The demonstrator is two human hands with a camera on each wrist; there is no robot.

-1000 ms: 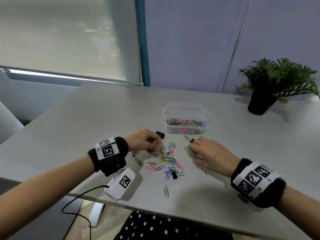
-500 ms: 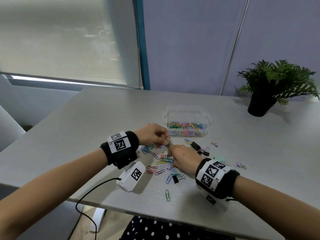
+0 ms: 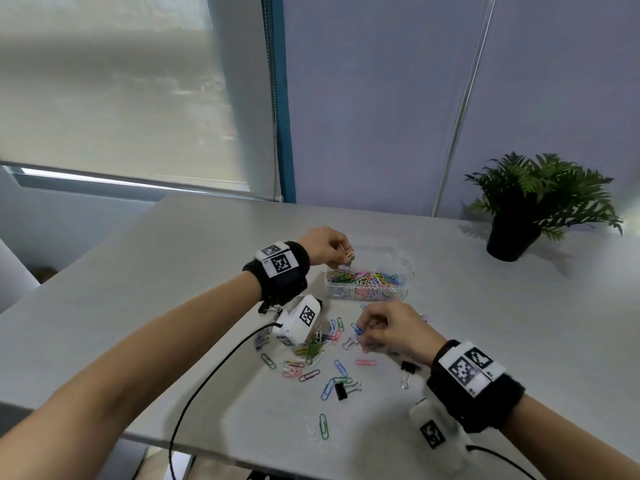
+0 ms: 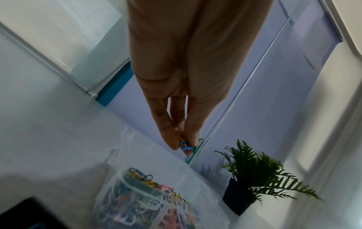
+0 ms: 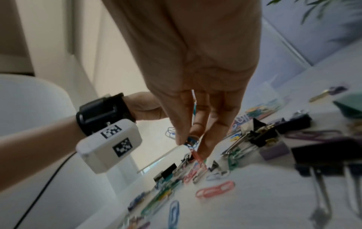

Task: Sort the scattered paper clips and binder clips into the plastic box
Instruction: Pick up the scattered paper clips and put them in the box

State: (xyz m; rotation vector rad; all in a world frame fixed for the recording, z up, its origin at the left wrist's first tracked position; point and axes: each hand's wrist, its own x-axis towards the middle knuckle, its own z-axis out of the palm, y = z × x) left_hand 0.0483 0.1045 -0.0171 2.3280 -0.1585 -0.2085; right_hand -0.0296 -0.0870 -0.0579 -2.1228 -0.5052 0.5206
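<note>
A clear plastic box (image 3: 401, 292) (image 4: 195, 190) holding many coloured paper clips stands mid-table. My left hand (image 3: 334, 249) (image 4: 182, 145) hovers over its left end, pinching a few paper clips (image 3: 349, 258) (image 4: 185, 145) that dangle from the fingertips. My right hand (image 3: 367, 332) (image 5: 191, 143) is low over the scattered pile, pinching a blue paper clip (image 3: 358, 330) (image 5: 191, 141). Loose coloured paper clips (image 3: 311, 355) (image 5: 215, 189) and black binder clips (image 3: 341, 391) (image 5: 260, 134) lie on the table between the hands and the near edge.
A potted fern (image 3: 519, 216) (image 4: 252, 178) stands at the back right of the grey table (image 3: 519, 341). Wrist cameras with cables hang under both wrists (image 3: 298, 320). The table's near edge (image 3: 242, 459) runs just below the clips. A window blind and a wall are behind.
My left hand rose from the pile and moved back over the box with clips in its fingers. The right hand shifted right and stays down in the pile.
</note>
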